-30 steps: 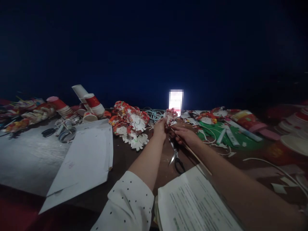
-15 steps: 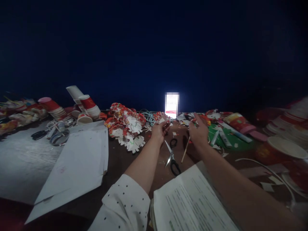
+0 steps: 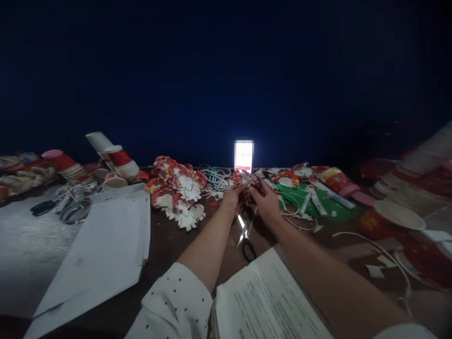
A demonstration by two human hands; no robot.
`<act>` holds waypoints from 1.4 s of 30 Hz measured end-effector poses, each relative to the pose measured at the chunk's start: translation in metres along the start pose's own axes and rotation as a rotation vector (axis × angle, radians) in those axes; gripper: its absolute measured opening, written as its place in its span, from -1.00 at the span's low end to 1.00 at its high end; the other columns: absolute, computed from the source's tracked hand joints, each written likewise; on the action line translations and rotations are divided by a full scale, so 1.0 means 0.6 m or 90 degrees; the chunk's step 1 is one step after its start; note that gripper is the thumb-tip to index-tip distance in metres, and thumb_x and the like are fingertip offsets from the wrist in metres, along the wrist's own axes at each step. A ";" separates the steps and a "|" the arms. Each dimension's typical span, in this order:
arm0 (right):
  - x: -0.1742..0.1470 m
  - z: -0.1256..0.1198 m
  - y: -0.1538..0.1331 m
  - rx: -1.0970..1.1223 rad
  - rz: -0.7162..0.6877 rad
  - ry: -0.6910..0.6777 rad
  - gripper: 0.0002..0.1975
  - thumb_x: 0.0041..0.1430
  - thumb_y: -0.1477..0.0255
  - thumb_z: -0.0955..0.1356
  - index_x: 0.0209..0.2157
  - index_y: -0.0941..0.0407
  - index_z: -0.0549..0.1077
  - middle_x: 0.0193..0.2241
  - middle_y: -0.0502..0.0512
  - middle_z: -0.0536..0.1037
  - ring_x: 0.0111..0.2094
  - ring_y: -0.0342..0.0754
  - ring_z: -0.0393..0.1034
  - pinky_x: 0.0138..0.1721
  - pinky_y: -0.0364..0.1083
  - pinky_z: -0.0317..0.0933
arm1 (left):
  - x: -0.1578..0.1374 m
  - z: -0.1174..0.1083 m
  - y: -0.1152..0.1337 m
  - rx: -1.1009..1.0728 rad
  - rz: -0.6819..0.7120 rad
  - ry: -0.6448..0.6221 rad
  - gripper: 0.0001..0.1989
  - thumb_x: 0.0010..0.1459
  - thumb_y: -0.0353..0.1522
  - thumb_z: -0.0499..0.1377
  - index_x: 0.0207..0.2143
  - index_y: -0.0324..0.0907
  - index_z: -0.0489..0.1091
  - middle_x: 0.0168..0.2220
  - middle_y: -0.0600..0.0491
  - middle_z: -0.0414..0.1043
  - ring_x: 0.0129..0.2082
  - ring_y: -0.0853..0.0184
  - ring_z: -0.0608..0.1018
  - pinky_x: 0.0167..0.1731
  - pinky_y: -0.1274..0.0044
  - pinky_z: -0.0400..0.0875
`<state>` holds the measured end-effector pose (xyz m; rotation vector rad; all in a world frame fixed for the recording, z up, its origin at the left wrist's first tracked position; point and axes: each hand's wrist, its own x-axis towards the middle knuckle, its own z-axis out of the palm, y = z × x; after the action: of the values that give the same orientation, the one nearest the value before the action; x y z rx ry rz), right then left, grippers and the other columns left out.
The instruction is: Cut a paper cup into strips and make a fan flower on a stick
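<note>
My left hand (image 3: 231,198) and my right hand (image 3: 267,203) meet in front of a bright lit screen (image 3: 243,156). Between their closed fingers is a red and white paper cut-out (image 3: 246,177), partly hidden by them. Scissors (image 3: 248,250) with black handles lie spread just below, partly covered by the hands. Beside the scissors is a thin wooden stick (image 3: 253,220). To the left, red and white flower-shaped paper cut-outs (image 3: 192,214) form a heap.
An open book (image 3: 261,296) lies between my forearms. White sheets (image 3: 106,240) and stacked paper cups (image 3: 123,162) are at left. Coiled pale cord (image 3: 215,177) lies behind. At right are a green sheet (image 3: 332,205), glue tubes (image 3: 318,205) and more cups (image 3: 399,214).
My right hand has moved left from beside the stick to the paper cut-out that my left hand holds. The view has shifted slightly to the right.
</note>
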<state>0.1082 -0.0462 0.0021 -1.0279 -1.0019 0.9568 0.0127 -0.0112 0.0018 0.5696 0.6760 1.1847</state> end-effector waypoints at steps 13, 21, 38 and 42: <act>0.022 -0.016 0.011 -0.192 -0.046 0.097 -0.57 0.08 0.29 0.34 0.00 0.08 0.46 -0.05 0.09 0.54 -0.06 -0.01 0.42 0.06 -0.01 0.25 | 0.011 -0.005 -0.024 0.153 0.063 0.003 -0.62 -0.27 -0.31 0.42 -0.35 -0.22 0.46 -0.50 0.10 0.50 -0.59 0.45 0.45 -0.57 0.62 0.31; 0.026 -0.022 0.011 -0.219 -0.054 0.116 -0.60 0.11 0.29 0.31 -0.03 0.11 0.47 -0.05 0.12 0.55 -0.02 0.01 0.41 0.11 0.03 0.19 | 0.006 0.001 -0.021 0.290 0.189 0.033 -0.59 -0.22 -0.42 0.40 -0.24 -0.20 0.42 -0.31 0.03 0.53 -0.35 0.37 0.52 -0.27 0.55 0.40; 0.030 -0.047 0.017 -0.168 0.042 0.102 -0.61 0.02 0.25 0.39 -0.08 0.03 0.51 -0.19 0.03 0.60 -0.16 0.00 0.46 -0.10 -0.01 0.34 | 0.003 -0.005 -0.017 0.233 0.159 0.046 -0.37 -0.06 -0.30 0.36 0.09 -0.11 0.28 -0.02 -0.04 0.40 -0.10 0.30 0.49 -0.05 0.48 0.36; 0.028 -0.048 0.010 -0.219 0.049 0.076 -0.61 0.02 0.30 0.39 -0.06 0.03 0.50 -0.18 0.03 0.59 -0.17 -0.02 0.46 -0.06 -0.02 0.30 | 0.013 -0.003 -0.004 0.303 0.177 -0.020 -0.48 -0.11 -0.41 0.37 -0.03 -0.10 0.42 -0.03 -0.03 0.42 -0.04 0.28 0.46 0.00 0.49 0.32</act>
<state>0.1394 -0.0351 -0.0061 -1.4024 -1.0543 0.7894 0.0146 -0.0040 -0.0026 1.1075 0.8795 1.2721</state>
